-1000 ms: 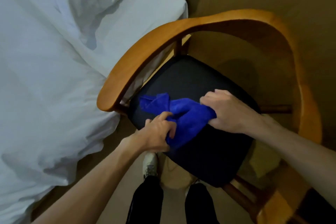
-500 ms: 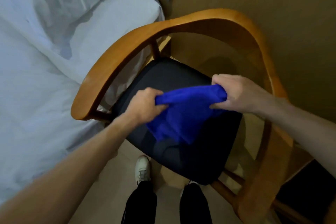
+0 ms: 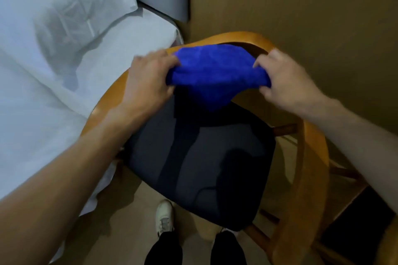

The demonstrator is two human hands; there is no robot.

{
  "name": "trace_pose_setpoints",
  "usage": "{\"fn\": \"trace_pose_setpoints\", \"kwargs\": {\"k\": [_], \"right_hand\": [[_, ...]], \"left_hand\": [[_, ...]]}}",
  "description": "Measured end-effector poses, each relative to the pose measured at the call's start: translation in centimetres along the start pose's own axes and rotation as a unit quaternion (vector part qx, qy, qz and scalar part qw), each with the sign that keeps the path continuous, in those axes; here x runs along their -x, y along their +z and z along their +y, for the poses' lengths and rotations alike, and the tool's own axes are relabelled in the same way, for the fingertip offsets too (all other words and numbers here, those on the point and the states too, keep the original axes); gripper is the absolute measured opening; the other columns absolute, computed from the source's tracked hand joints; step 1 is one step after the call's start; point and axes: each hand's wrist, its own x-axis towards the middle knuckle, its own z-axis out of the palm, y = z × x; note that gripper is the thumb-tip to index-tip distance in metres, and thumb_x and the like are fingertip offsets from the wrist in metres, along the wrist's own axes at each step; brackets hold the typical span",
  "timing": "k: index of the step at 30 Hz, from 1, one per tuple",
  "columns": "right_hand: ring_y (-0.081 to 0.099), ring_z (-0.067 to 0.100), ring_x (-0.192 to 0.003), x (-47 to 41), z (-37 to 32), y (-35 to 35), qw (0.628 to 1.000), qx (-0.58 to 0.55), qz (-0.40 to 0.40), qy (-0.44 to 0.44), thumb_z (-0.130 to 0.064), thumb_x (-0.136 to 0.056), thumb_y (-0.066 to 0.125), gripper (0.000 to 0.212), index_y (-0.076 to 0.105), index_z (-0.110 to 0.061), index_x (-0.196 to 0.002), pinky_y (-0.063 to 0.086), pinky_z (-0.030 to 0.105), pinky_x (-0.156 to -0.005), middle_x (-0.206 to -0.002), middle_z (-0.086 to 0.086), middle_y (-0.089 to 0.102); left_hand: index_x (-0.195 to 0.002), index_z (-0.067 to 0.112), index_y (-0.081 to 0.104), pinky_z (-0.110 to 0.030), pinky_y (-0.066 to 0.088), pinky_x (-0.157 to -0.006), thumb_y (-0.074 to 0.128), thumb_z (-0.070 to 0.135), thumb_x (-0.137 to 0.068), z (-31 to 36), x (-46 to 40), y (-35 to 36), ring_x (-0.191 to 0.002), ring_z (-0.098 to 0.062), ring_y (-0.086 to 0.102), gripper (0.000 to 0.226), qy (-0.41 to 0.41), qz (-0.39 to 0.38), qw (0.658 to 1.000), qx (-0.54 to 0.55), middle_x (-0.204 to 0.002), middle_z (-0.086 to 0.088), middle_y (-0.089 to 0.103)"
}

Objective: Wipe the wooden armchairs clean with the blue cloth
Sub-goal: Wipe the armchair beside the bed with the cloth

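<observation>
The blue cloth (image 3: 215, 73) is stretched between both hands over the curved back rail of the wooden armchair (image 3: 314, 157). The left hand (image 3: 148, 79) grips its left end, the right hand (image 3: 282, 79) pinches its right end, above the dark seat.

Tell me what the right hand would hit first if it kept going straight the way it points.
Probably the chair's curved wooden backrest, just beyond the right hand gripping the blue cloth; depth is unclear.
</observation>
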Motion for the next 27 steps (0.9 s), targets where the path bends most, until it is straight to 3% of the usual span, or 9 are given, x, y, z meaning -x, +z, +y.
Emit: {"fn": "trace_pose_setpoints", "kwargs": {"k": [2, 5, 7, 10, 14, 17, 22, 25, 27], "right_hand": [[0.051, 0.022, -0.093, 2.3, 0.2, 3.5, 0.999, 0.004, -0.048, 0.0, -0.008, -0.077, 0.071, 0.039, 0.047, -0.028, -0.101, 0.039, 0.032, -0.076, -0.099, -0.007, 0.037], [0.052, 0.021, -0.084, 6.9, -0.1, 9.5, 0.984, -0.016, -0.176, 0.027, -0.002, -0.079, 0.062, 0.039, 0.043, -0.029, -0.1, 0.041, 0.035, -0.07, -0.101, -0.004, 0.037], [0.049, 0.011, -0.082, 10.2, -0.7, 13.4, 0.958, -0.028, -0.28, 0.051, -0.002, -0.083, 0.06, 0.042, 0.039, -0.035, -0.1, 0.039, 0.027, -0.069, -0.105, -0.008, 0.036], [0.052, 0.008, -0.098, 15.1, -1.9, 17.8, 0.912, -0.047, -0.403, 0.061, -0.011, -0.088, 0.062, 0.039, 0.051, -0.035, -0.116, 0.047, 0.03, -0.087, -0.116, -0.011, 0.044], [0.06, 0.009, -0.095, 18.2, -2.4, 19.7, 0.875, -0.066, -0.476, 0.058, -0.017, -0.086, 0.069, 0.041, 0.053, -0.034, -0.12, 0.055, 0.032, -0.083, -0.113, -0.007, 0.058], [0.058, 0.006, -0.094, 16.3, -1.3, 18.8, 0.869, -0.092, -0.478, 0.088, -0.021, -0.087, 0.068, 0.027, 0.056, -0.035, -0.106, 0.053, 0.03, -0.083, -0.109, -0.01, 0.056], [0.061, 0.004, -0.082, 9.8, 1.7, 16.2, 0.906, -0.085, -0.39, 0.139, -0.026, -0.093, 0.064, 0.013, 0.059, -0.035, -0.1, 0.05, 0.024, -0.072, -0.1, -0.008, 0.061], [0.058, 0.017, -0.109, 7.0, 3.1, 16.0, 0.917, -0.042, -0.345, 0.193, -0.026, -0.092, 0.065, 0.044, 0.049, -0.025, -0.134, 0.051, 0.04, -0.093, -0.125, 0.0, 0.056], [0.041, 0.029, -0.132, 6.4, 3.0, 16.5, 0.928, 0.043, -0.321, 0.182, -0.026, -0.088, 0.069, 0.069, 0.033, -0.023, -0.146, 0.041, 0.047, -0.106, -0.147, 0.006, 0.039]], "left_hand": [[-0.101, 0.019, 0.061, -0.044, 0.042, -0.087, 0.065, 0.018, -0.073, -0.3, 3.6, 2.6, -0.098, -0.027, 0.058, 0.028, 0.006, -0.063, 0.998, 0.023, -0.099, -0.004, 0.061], [-0.112, 0.032, 0.051, -0.039, 0.035, -0.098, 0.063, 0.031, -0.081, 0.0, 10.3, 7.0, -0.108, -0.013, 0.052, 0.033, -0.009, -0.23, 0.973, 0.005, -0.111, 0.008, 0.053], [-0.12, 0.034, 0.047, -0.037, 0.034, -0.098, 0.06, 0.034, -0.084, 0.3, 14.8, 9.5, -0.114, -0.014, 0.05, 0.038, -0.023, -0.342, 0.939, -0.034, -0.117, 0.009, 0.05], [-0.127, 0.034, 0.046, -0.036, 0.032, -0.102, 0.053, 0.031, -0.089, 1.0, 20.3, 11.6, -0.121, -0.015, 0.049, 0.039, -0.018, -0.462, 0.886, -0.03, -0.129, 0.007, 0.047], [-0.123, 0.033, 0.05, -0.04, 0.029, -0.111, 0.056, 0.028, -0.09, 0.8, 23.0, 12.0, -0.118, -0.013, 0.051, 0.034, 0.005, -0.583, 0.812, 0.007, -0.128, 0.007, 0.054], [-0.127, 0.034, 0.047, -0.044, 0.026, -0.108, 0.055, 0.031, -0.09, -0.4, 21.0, 12.0, -0.123, -0.016, 0.046, 0.038, 0.017, -0.571, 0.821, -0.02, -0.132, 0.006, 0.051], [-0.138, 0.034, 0.038, -0.041, 0.029, -0.104, 0.055, 0.028, -0.09, -2.2, 13.4, 12.3, -0.126, -0.019, 0.039, 0.052, 0.025, -0.437, 0.896, -0.082, -0.138, 0.002, 0.043], [-0.144, 0.031, 0.031, -0.043, 0.028, -0.109, 0.063, 0.025, -0.086, -2.7, 10.5, 13.4, -0.133, -0.023, 0.033, 0.065, 0.003, -0.356, 0.929, -0.103, -0.145, -0.002, 0.037], [-0.148, 0.028, 0.025, -0.044, 0.025, -0.113, 0.065, 0.022, -0.086, -2.4, 10.1, 14.3, -0.139, -0.026, 0.027, 0.074, -0.02, -0.353, 0.93, -0.099, -0.152, -0.006, 0.028]]}}
